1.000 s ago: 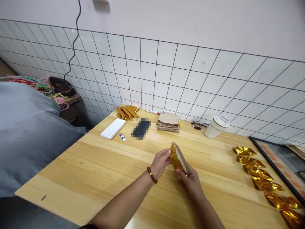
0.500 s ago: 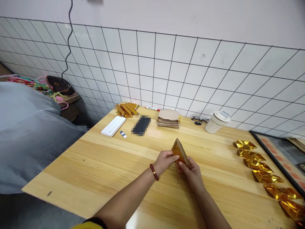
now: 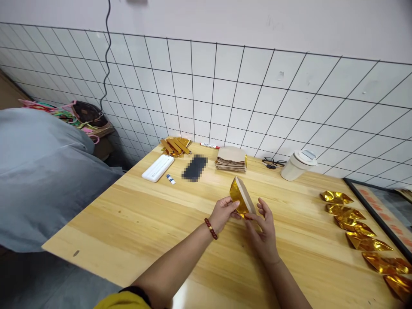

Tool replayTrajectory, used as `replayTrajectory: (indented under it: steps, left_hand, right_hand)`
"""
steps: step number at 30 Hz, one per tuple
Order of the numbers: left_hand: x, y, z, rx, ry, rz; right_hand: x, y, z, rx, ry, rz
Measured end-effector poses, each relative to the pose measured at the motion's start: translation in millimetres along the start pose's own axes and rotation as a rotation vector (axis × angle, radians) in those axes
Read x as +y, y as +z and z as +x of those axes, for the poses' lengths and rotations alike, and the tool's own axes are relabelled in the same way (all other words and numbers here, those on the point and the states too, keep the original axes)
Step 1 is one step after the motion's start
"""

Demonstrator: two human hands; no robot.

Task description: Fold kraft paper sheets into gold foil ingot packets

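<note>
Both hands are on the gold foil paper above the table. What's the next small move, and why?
Probably press the next fold. The gold foil paper is pinched by the left hand and right hand, tilted and only partly shaped, while finished gold pieces already lie in a row along the table at right.

Bright, even indoor light, soft shadows, glare on the gold foil (image 3: 238, 198); wide-angle bending at edges, mostly sharp.

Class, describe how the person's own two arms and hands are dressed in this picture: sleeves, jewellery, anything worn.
Both forearms are bare. The left hand has a bracelet of dark red round beads at the wrist, and a yellow sleeve with a dark cuff shows at the frame's bottom edge. The right hand wears nothing visible.
</note>
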State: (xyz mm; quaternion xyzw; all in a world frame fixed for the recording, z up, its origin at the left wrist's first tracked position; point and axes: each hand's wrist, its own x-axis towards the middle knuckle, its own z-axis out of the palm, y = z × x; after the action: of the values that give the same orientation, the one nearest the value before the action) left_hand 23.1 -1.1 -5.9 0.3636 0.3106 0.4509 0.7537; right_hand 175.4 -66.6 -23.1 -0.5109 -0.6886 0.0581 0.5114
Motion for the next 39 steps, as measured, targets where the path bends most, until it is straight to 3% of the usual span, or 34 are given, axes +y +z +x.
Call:
replayTrajectory:
  steps: [3,6,9,12,15,20,24,27,30,34,39]
  left_hand:
    - [-2.1,-1.0,0.5,-0.038,-0.019,0.043]
    - [-2.2,-1.3,0.6,-0.054,-0.03,0.061]
    - [-1.8,0.4,0.1,-0.097,-0.034,0.051]
    - [-3.6,3.3,0.0,-0.166,-0.007,0.019]
    - [-7.9,4.0,0.7,-0.16,0.012,0.026]
    - [-11.3,-0.8,0.0,-0.185,-0.011,0.08]
    - [-3.5,-3.0,-1.0,-0.241,-0.043,-0.082]
    - [3.4,-3.9,0.6,-0.18,-0.06,-0.226]
    - [6.0,-4.5,2.0,-0.097,-0.059,-0.176]
    - [4.4,-3.9,1.4,-0.072,-0.039,-0.105]
    - [2.1,-3.2,1.9,-0.007,0.021,-0.084]
  right_hand:
    - [4.0,0.9,-0.9,0.055,0.103,0.069]
    - [5.6,2.7,-1.3,0.111,0.33,0.297]
    - [3.2,3.9,0.3,0.067,0.567,0.553]
    - [-1.1,3.1,3.4,0.086,0.666,0.621]
    - [-5.7,1.2,5.7,0.113,0.662,0.639]
    - [-7.6,-1.5,5.0,-0.001,0.681,0.683]
    - [2.5,-5.0,2.3,0.123,0.675,0.699]
    - [8.9,-9.2,2.6,0.119,0.674,0.659]
    - [8.7,-13.8,4.9,0.051,0.673,0.577]
    - [5.6,-18.4,6.8,0.012,0.66,0.521]
    - [7.7,-17.6,6.0,0.113,0.669,0.624]
